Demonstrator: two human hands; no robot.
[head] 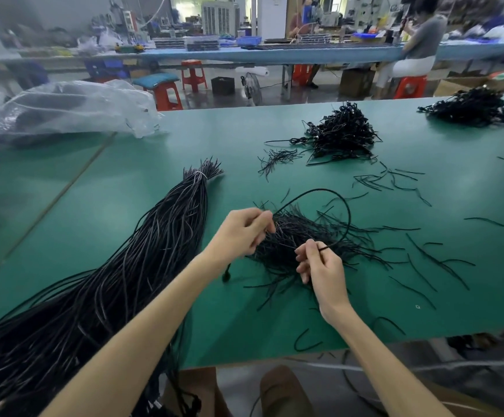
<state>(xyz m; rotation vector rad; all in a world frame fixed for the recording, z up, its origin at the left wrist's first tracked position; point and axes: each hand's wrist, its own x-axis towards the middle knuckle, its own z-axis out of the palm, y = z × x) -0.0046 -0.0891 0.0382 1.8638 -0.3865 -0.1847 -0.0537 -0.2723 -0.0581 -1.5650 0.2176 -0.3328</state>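
A black cord (345, 206) arcs in a loop above the green table (124, 206). My left hand (241, 233) pinches one end of it and my right hand (320, 263) pinches the other end. A tail of the cord hangs below my left wrist. Both hands hover over a loose pile of short thin black ties (299, 239). To the left lies a long bundle of black cords (142, 257), bound near its far tip by a white band.
A heap of finished looped cords (341, 133) sits further back, another heap (473, 108) at far right. Stray ties scatter over the right side. A clear plastic bag (64, 109) lies at back left. The table's near edge runs by my knees.
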